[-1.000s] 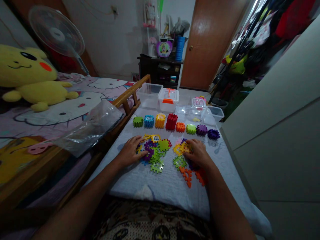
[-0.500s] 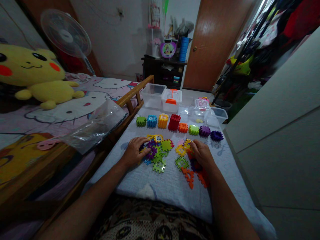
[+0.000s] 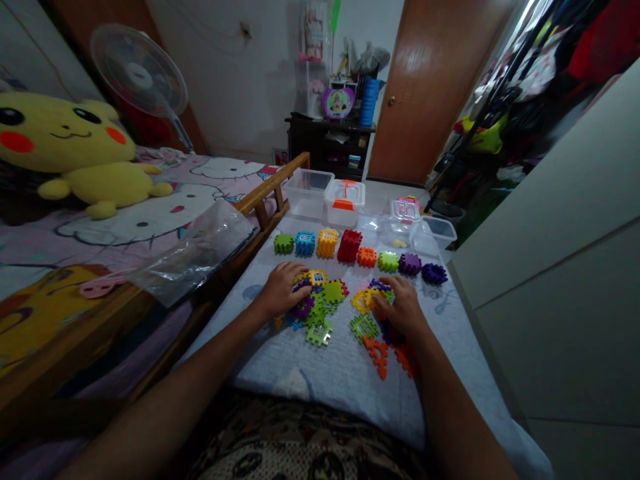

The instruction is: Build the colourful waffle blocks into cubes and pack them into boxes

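Observation:
Flat toothed building tiles lie in two loose piles on the cloth. My left hand (image 3: 283, 289) rests on the left edge of the left pile, fingers apart, touching a purple tile (image 3: 303, 307). Green tiles (image 3: 319, 335) and a yellow window tile (image 3: 317, 277) lie beside it. Over the right pile, my right hand (image 3: 403, 305) has its thumb and fingers spread across a yellow tile (image 3: 364, 301) and a purple tile (image 3: 379, 285). Nearer me are a green window tile (image 3: 364, 327) and an orange triangular tile (image 3: 377, 356). The right hand covers part of its pile.
Behind the piles stands a row of assembled block cubes, among them a red one (image 3: 349, 246) and a dark purple one (image 3: 434, 273). Clear plastic boxes (image 3: 309, 191) are at the table's far end. A wooden bed rail (image 3: 270, 185) borders the left, a pale cabinet (image 3: 560, 267) the right.
My left hand has slid slightly right and up over its pile. My right hand's fingers have spread, and its thumb has come down onto the yellow tile.

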{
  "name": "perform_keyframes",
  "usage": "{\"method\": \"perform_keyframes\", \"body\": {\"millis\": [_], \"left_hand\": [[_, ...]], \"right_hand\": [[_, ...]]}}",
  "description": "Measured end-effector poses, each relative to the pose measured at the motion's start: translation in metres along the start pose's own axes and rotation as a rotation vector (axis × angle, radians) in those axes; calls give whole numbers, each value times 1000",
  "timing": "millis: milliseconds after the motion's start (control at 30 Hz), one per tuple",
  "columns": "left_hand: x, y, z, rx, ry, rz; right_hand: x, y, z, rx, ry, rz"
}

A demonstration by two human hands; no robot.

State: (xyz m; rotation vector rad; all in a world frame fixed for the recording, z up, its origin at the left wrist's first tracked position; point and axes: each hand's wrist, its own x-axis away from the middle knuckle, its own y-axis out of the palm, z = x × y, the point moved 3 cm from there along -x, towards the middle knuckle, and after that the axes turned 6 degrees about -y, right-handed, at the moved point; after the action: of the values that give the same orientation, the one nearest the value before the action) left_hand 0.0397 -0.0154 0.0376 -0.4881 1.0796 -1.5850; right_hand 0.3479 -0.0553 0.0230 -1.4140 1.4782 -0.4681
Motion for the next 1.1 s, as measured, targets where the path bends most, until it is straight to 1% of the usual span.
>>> {"method": "perform_keyframes", "body": {"millis": [167, 233, 333, 567, 633, 733, 833, 900, 967, 1033, 1100], "left_hand": [[-27, 10, 4, -119, -5, -164], [-32, 12, 4, -158, -13, -222], [-36, 14, 1, -195, -36, -265], [-38, 14, -1, -190, -75, -276], [-38, 10, -1, -174, -84, -246], [-35, -2, 3, -170, -88, -132], [-27, -11, 20, -113, -47, -14], [-19, -7, 40, -43, 17, -6], [-11, 7, 63, -2, 117, -75], [-5, 25, 84, 12, 206, -130], [-2, 41, 98, 12, 262, -170]], "right_hand": [[6, 4, -1, 77, -32, -148], [7, 7, -2, 97, -32, -180], [7, 10, -2, 107, -40, -202], [6, 11, -1, 111, -38, -227], [6, 10, -2, 97, -42, -207], [6, 6, -2, 50, -41, -148], [4, 1, -1, -23, -33, -64], [2, -4, -2, -73, -30, -9], [1, -9, -3, -123, -32, 34], [0, -12, -4, -168, -40, 57], [0, -13, -5, -200, -53, 61]]}}
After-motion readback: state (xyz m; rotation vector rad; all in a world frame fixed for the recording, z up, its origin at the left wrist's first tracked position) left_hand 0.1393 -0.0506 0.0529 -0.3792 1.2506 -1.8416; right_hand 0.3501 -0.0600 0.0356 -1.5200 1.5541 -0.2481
